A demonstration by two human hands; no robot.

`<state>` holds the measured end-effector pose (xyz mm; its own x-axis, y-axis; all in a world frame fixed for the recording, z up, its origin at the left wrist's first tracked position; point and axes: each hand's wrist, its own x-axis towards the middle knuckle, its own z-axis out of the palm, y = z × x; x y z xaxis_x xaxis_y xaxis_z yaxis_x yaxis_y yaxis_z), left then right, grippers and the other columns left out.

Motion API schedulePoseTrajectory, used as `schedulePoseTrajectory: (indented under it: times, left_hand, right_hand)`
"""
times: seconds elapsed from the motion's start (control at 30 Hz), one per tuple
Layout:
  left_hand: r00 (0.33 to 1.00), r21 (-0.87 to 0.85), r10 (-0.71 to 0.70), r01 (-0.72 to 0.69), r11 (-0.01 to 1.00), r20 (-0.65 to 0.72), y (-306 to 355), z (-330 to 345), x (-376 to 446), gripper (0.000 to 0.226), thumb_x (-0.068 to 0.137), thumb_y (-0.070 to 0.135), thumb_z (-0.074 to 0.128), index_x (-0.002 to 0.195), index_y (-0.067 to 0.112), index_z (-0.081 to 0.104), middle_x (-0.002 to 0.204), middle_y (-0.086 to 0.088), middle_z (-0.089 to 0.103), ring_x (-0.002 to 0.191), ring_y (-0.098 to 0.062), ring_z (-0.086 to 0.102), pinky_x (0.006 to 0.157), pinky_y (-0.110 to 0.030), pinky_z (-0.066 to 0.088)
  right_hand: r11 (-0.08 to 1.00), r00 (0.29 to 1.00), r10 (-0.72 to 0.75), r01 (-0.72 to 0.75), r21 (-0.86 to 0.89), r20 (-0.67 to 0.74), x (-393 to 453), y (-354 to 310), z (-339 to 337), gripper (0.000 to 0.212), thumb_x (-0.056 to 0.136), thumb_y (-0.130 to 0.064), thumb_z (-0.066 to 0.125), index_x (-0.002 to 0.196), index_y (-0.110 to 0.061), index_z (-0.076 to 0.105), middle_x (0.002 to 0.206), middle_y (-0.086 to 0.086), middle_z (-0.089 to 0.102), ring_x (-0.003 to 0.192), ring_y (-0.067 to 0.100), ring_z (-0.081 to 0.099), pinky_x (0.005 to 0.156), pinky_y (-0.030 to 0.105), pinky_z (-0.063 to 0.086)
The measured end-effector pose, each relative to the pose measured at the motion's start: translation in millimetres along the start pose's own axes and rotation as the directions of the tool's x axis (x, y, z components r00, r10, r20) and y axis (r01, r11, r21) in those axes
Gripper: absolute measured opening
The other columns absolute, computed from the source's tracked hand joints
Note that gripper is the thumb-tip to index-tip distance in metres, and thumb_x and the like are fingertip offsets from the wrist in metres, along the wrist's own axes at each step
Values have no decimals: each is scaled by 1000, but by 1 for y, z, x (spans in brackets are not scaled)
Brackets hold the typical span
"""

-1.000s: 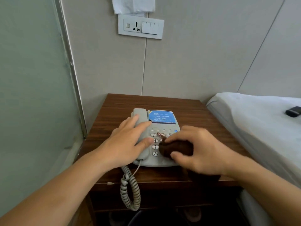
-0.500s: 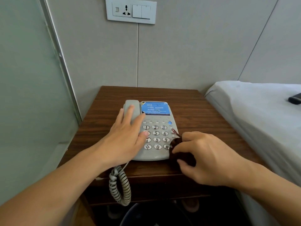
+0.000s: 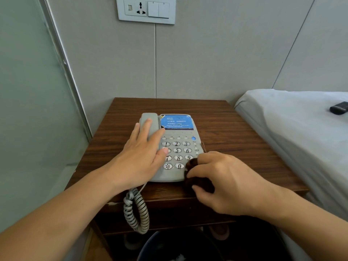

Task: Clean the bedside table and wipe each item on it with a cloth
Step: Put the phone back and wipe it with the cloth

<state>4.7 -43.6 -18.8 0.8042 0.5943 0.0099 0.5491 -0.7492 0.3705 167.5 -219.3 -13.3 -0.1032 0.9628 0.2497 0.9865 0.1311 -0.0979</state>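
Note:
A grey desk telephone (image 3: 178,146) with a blue label sits on the dark wooden bedside table (image 3: 226,129). My left hand (image 3: 143,155) lies flat over the handset and the left keys, fingers straight, pressing the phone down. My right hand (image 3: 222,179) grips a bunched dark brown cloth (image 3: 197,182) against the phone's front right corner, by the 9 and 0 keys. Most of the cloth is hidden under my fingers.
The phone's coiled cord (image 3: 136,211) hangs over the table's front edge. A bed with white sheets (image 3: 301,129) flanks the table on the right, with a small black object (image 3: 339,108) on it. A socket and switch plate (image 3: 146,9) is on the wall; a frosted glass panel (image 3: 28,110) stands left.
My right hand slid the cloth from the middle of the keypad to the phone's front right corner, uncovering the keys. My left hand stayed on the handset. The view tilted down.

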Motion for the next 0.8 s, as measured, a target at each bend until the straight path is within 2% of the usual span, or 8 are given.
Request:
schedulePoseTrajectory:
  times: [0.07, 0.17, 0.27, 0.4, 0.47, 0.63, 0.8]
  left_hand:
    - [1000, -2, 2, -2, 1000, -10, 0, 0, 0, 64, 110, 46, 29, 165, 27, 5, 171, 2, -22, 156, -27, -27, 128, -47, 0]
    - [1000, -14, 1, -1, 1000, -12, 0, 1, 0, 63, 110, 46, 30, 165, 28, 5, 171, 3, -22, 156, -26, -27, 128, -47, 0]
    - [1000, -23, 4, -4, 1000, -1, -1, 0, 0, 63, 109, 47, 29, 165, 29, 6, 170, 5, -23, 155, -25, -29, 128, -47, 0]
    - [1000, -42, 10, -9, 999, 14, -1, 0, 0, 64, 110, 47, 28, 165, 27, 5, 170, 7, -24, 154, -24, -31, 128, -48, 1]
    - [1000, -49, 13, -12, 999, 10, -1, 0, 0, 63, 110, 47, 29, 165, 27, 5, 170, 8, -23, 154, -24, -31, 128, -48, 1]
    - [1000, -56, 17, -17, 998, 0, -2, 1, 0, 63, 110, 46, 30, 165, 28, 5, 170, 7, -24, 154, -23, -31, 127, -47, 1]
    - [1000, -69, 20, -19, 997, 21, -3, -1, 1, 63, 109, 47, 30, 165, 29, 6, 169, 7, -25, 153, -22, -33, 127, -48, 2]
  right_hand:
    - [998, 999, -51, 52, 43, -13, 10, -13, 11, 31, 88, -46, 55, 106, -29, 73, 92, -8, 57, 86, 15, 59, 79, 33, 55]
    - [997, 997, -74, 75, 32, -21, 15, -23, 21, 34, 88, -47, 53, 112, -31, 73, 94, -8, 56, 84, 14, 57, 72, 27, 51]
    - [998, 998, -58, 58, 8, 5, 2, -9, 16, 33, 85, -47, 56, 110, -35, 73, 96, -10, 56, 87, 15, 58, 72, 32, 56]
    - [999, 999, 31, -32, -14, -21, -16, 1, 11, 29, 83, -47, 59, 106, -38, 74, 89, -14, 54, 82, 10, 57, 68, 31, 56]
    - [1000, 999, 15, -15, 5, -48, -12, -7, 16, 29, 84, -45, 61, 107, -36, 75, 90, -12, 55, 83, 12, 57, 68, 32, 56]
    - [996, 996, -56, 61, 68, -74, 7, -23, 28, 38, 89, -46, 60, 124, -36, 70, 96, -8, 54, 86, 15, 56, 71, 33, 55]
    - [999, 996, 44, -44, -5, -79, -9, 2, 10, 41, 84, -50, 57, 119, -39, 73, 91, -12, 54, 86, 16, 60, 72, 34, 58]
